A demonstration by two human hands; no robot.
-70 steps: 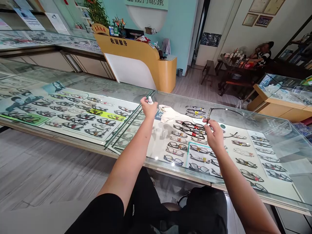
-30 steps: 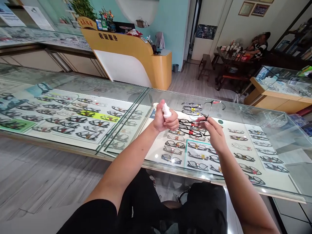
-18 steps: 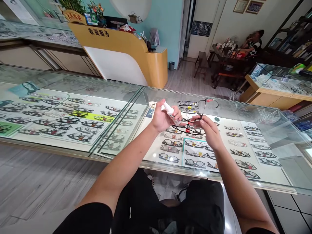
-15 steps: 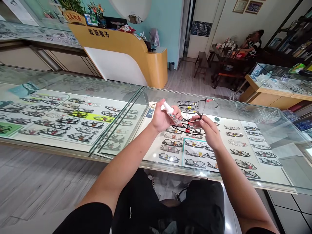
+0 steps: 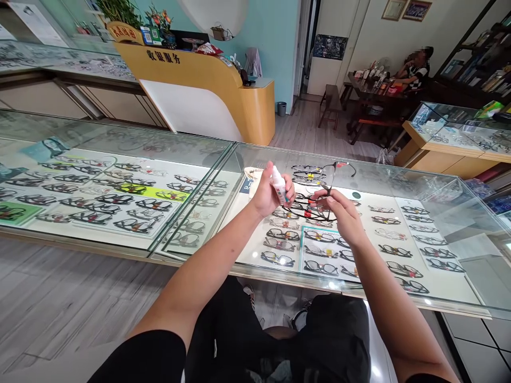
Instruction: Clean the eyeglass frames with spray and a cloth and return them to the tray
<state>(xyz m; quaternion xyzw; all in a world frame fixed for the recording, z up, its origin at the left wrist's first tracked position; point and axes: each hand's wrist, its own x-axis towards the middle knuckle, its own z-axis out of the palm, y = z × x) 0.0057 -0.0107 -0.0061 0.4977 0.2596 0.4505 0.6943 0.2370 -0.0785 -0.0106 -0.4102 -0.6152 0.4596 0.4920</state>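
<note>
A small white spray bottle (image 5: 279, 184) with a printed label is gripped in my left hand (image 5: 265, 196), its top tilted up and to the left. My right hand (image 5: 345, 215) pinches a pair of dark-framed eyeglasses (image 5: 329, 187) by one part, with a temple arm sticking up and to the right. The bottle and the eyeglasses are apart, both above the glass counter (image 5: 255, 271). Just beyond my left hand lies a pale cloth (image 5: 253, 173) over a dark blue printed piece. Part of the eyeglasses is hard to tell from the frames displayed underneath.
Rows of eyeglasses (image 5: 320, 267) lie inside the glass case beneath my hands, and more fill the left case (image 5: 115, 199). A yellow cashier desk (image 5: 255, 109) stands beyond. At the far right a person (image 5: 417, 69) sits by a dark table (image 5: 369, 88).
My left hand has turned the spray bottle more upright and slightly away from the eyeglasses. My right hand keeps its hold on the eyeglasses almost unmoved.
</note>
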